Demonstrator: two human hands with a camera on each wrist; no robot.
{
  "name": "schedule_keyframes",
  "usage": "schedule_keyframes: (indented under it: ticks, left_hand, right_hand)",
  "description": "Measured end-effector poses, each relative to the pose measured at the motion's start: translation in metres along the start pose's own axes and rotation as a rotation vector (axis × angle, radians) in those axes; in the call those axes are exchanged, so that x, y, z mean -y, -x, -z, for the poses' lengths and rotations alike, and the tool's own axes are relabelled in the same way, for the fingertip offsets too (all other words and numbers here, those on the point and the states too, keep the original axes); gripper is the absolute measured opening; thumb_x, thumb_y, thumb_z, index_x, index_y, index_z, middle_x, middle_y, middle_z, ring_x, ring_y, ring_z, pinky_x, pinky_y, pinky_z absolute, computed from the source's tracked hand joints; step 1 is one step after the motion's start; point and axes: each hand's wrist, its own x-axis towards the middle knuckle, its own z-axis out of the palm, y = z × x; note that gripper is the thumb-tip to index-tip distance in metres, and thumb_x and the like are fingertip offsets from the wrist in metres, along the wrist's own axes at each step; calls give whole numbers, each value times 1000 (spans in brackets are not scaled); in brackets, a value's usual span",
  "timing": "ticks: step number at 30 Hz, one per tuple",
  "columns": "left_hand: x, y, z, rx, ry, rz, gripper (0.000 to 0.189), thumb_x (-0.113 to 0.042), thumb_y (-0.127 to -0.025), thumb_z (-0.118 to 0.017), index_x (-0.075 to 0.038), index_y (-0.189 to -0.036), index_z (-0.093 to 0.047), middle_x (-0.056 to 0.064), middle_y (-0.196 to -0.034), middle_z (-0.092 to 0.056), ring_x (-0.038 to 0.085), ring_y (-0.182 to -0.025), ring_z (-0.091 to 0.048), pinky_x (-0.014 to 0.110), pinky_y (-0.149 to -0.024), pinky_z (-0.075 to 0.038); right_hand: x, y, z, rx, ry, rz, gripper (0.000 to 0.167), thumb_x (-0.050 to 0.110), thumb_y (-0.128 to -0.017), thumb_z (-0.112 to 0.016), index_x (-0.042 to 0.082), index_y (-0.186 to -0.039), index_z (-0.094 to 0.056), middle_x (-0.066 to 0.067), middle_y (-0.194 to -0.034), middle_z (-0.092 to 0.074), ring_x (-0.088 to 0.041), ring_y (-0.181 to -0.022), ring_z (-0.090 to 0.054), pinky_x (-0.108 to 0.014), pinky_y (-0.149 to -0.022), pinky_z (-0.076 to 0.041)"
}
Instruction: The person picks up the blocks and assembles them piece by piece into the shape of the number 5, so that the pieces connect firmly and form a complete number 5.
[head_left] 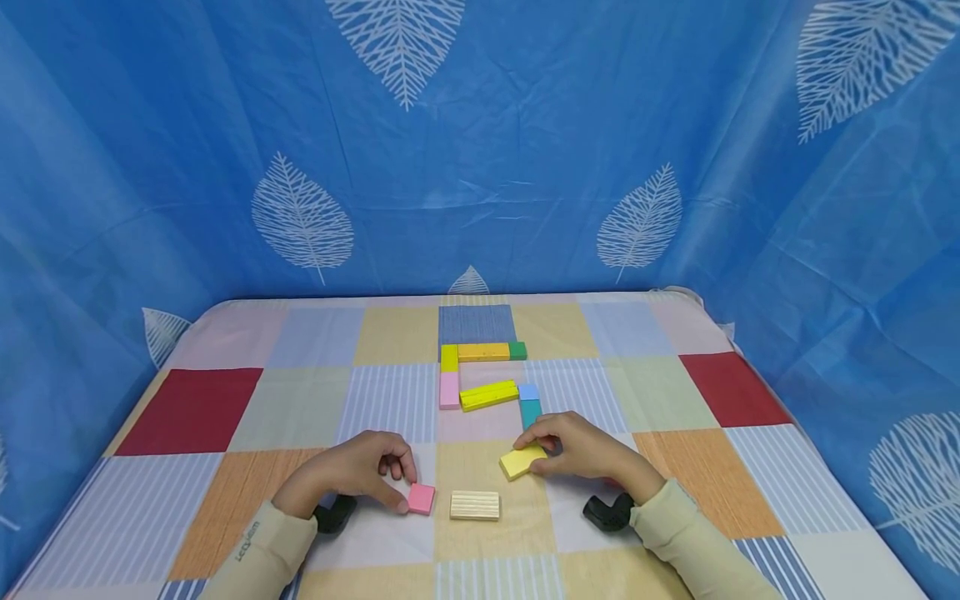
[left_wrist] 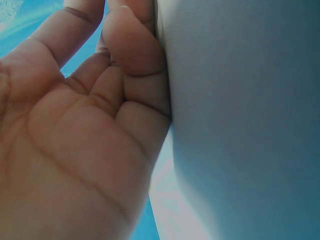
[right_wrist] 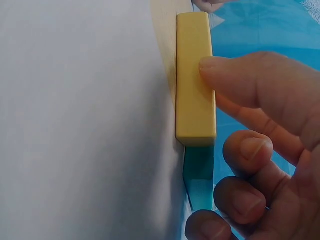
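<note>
My right hand (head_left: 581,450) pinches a yellow block (head_left: 520,463) between thumb and fingers, close over the cloth. In the right wrist view the yellow block (right_wrist: 195,80) stands nearest the camera, thumb on its side, with a teal block (right_wrist: 198,162) beyond it. My left hand (head_left: 367,471) holds a small pink block (head_left: 422,499) by its left side with thumb and index finger. That block is hidden in the left wrist view, where the palm (left_wrist: 75,150) and bent fingers show. Between the hands lies a ridged pale wooden block (head_left: 475,506).
Farther back, blocks form a bent line: green (head_left: 517,351), orange (head_left: 483,352), yellow-green (head_left: 449,358), pink (head_left: 449,392), ridged yellow (head_left: 489,395), light blue (head_left: 528,392), then teal. A patchwork cloth (head_left: 300,408) covers the table; blue leaf-print curtains (head_left: 480,167) surround it.
</note>
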Motion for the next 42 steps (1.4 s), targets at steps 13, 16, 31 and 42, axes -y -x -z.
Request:
schedule_keyframes:
  ticks: [13, 16, 31, 42]
  left_hand:
    - [1, 0, 1, -2, 13, -9, 24, -7, -79, -96, -9, -92, -76, -5, -86, -60, 7, -78, -51, 24, -72, -41]
    - [0, 0, 2, -1, 14, -2, 24, -7, -79, -96, -10, -92, -76, -5, -86, -60, 7, -78, -51, 24, -72, -41]
    - [0, -1, 4, 2, 10, -3, 24, -7, -79, -96, -10, -93, -76, -5, -87, -60, 7, -79, -51, 24, -72, -41]
    - [0, 0, 4, 4, 13, -9, 24, -7, -79, -95, -9, -92, -76, -5, -87, -60, 7, -79, -51, 24, -72, -41]
  right_hand:
    - [0, -1, 1, 8, -8, -7, 25, 5, -92, -86, 4, -116, -80, 10, -80, -48, -1, -74, -41, -25, -69, -37]
    - [-1, -1, 1, 7, -7, -10, 26, 5, -92, -86, 4, -117, -80, 11, -80, -48, -1, -74, -41, -25, -69, -37]
    - [-1, -1, 3, 4, -4, 1, 26, 4, -92, -85, 3, -117, -80, 10, -81, -50, -1, -74, -42, -25, -69, -38]
    - [0, -2, 0, -34, -40, 23, 26, 6, -92, -85, 3, -117, -80, 8, -79, -52, -1, -73, -42, -24, -66, -38]
